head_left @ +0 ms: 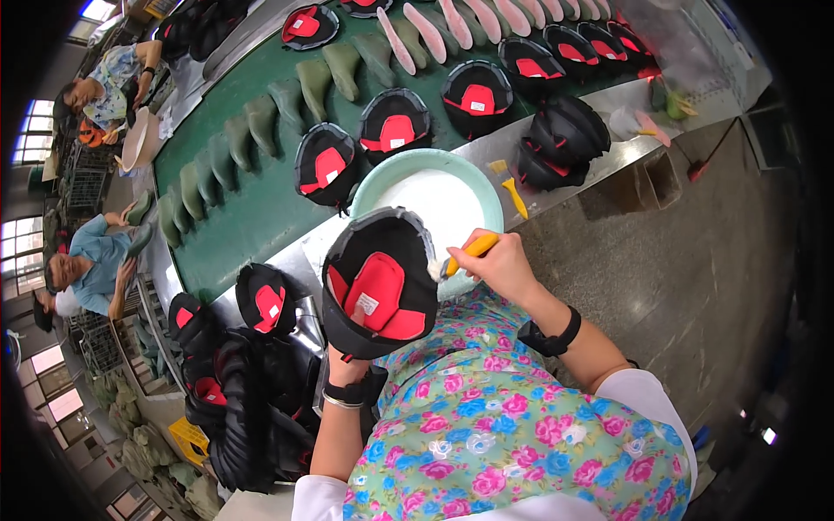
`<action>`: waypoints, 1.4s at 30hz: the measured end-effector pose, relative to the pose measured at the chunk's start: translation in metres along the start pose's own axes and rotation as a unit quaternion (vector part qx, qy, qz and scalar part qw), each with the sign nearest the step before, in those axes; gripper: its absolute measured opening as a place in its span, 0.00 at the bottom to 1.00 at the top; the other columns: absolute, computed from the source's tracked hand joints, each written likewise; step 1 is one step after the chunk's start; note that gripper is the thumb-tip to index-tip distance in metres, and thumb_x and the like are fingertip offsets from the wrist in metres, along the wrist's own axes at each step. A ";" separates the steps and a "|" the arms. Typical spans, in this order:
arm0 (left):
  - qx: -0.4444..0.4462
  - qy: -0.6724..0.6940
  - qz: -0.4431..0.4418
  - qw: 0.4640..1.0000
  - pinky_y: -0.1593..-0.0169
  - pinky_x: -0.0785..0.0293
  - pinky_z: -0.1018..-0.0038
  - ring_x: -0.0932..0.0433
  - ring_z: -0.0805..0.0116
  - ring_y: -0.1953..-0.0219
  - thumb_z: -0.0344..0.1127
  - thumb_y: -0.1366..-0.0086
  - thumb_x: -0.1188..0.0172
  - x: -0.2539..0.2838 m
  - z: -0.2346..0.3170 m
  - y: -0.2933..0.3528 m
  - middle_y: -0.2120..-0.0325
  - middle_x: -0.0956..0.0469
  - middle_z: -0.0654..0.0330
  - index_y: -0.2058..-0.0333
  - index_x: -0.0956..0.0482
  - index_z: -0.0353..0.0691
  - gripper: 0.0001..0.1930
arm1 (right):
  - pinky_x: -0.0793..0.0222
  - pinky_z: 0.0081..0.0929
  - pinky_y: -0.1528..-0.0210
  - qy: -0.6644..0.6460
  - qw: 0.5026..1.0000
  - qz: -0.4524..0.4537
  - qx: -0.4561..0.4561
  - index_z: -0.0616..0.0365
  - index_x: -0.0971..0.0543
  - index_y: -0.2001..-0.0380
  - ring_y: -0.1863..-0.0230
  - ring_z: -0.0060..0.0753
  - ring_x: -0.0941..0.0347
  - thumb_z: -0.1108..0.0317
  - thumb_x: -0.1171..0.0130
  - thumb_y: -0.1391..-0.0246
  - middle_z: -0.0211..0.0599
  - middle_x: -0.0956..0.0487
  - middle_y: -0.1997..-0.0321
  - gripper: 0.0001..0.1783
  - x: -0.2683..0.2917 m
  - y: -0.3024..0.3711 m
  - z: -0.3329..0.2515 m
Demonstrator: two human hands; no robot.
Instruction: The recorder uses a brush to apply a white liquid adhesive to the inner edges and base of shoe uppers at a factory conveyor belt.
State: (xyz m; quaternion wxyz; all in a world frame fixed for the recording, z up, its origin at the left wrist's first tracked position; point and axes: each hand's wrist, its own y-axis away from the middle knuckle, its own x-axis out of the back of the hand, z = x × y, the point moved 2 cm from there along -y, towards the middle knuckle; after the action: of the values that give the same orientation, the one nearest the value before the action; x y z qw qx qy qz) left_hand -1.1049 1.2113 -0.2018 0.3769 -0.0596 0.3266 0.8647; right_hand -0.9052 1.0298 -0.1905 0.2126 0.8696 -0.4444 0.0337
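Observation:
My left hand (350, 365) grips a black shoe upper (380, 282) with a red lining and a white label. Its thumb reaches inside, and the opening with a grey, ragged rim faces up. My right hand (506, 271) is closed round the yellow handle of a brush (474, 250). White-coated bristles are at the upper's right rim; whether they touch it I cannot tell. Just beyond both hands stands a pale green basin (362, 195) of white liquid (434, 201). A second yellow-handled brush (515, 198) lies right of the basin.
On the green conveyor belt (228, 247) are more uppers (326, 165), several green boot-shaped pieces (314, 87) and pink insoles (426, 35). Black uppers are piled at left (252, 399) and right (569, 139). Two people (100, 260) work at far left. A cardboard box (651, 184) sits below the table's right edge.

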 end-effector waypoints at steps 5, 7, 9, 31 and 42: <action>-0.040 0.013 0.031 0.999 0.47 0.27 0.66 0.28 0.64 0.47 0.33 0.33 0.46 0.005 0.004 0.000 0.46 0.30 0.58 0.39 0.41 0.41 0.25 | 0.35 0.15 0.82 -0.093 0.991 -0.096 -0.027 0.63 0.22 0.79 0.84 0.16 0.28 0.64 0.35 0.49 0.33 0.23 0.83 0.13 -0.002 0.018 -0.041; -0.062 0.000 0.023 0.998 0.46 0.28 0.66 0.28 0.64 0.47 0.33 0.33 0.46 0.007 0.007 0.001 0.46 0.31 0.58 0.39 0.41 0.41 0.25 | 0.34 0.16 0.82 -0.139 0.976 -0.163 -0.047 0.63 0.22 0.79 0.82 0.17 0.27 0.66 0.35 0.50 0.33 0.22 0.81 0.12 -0.001 0.026 -0.055; -0.093 0.023 0.031 0.995 0.49 0.26 0.68 0.27 0.65 0.48 0.32 0.33 0.46 0.008 0.010 0.004 0.47 0.30 0.57 0.40 0.41 0.40 0.25 | 0.33 0.16 0.80 -0.160 0.968 -0.191 -0.033 0.62 0.22 0.79 0.80 0.17 0.27 0.68 0.35 0.50 0.33 0.22 0.80 0.10 -0.002 0.026 -0.062; -0.007 -0.025 -0.112 0.993 0.48 0.27 0.71 0.24 0.65 0.53 0.31 0.38 0.47 0.137 0.004 -0.023 0.55 0.23 0.53 0.50 0.27 0.32 0.18 | 0.29 0.18 0.63 -0.002 0.824 -0.481 0.299 0.61 0.18 0.63 0.66 0.24 0.22 0.73 0.35 0.50 0.35 0.17 0.66 0.10 -0.157 -0.030 -0.177; 0.177 0.174 -0.150 0.957 0.55 0.23 0.69 0.21 0.63 0.59 0.27 0.40 0.48 0.140 0.033 -0.034 0.59 0.22 0.48 0.54 0.27 0.28 0.16 | 0.27 0.17 0.74 0.114 0.951 -0.280 0.071 0.65 0.21 0.74 0.77 0.20 0.23 0.69 0.36 0.49 0.37 0.20 0.78 0.09 -0.168 -0.095 -0.116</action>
State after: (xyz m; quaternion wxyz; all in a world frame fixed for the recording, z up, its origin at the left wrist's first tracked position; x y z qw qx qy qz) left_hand -1.1753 1.3344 -0.2423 0.4440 -0.1898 0.5226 0.7027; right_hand -0.9169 1.2531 -0.1588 0.2008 0.9622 -0.1522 0.1034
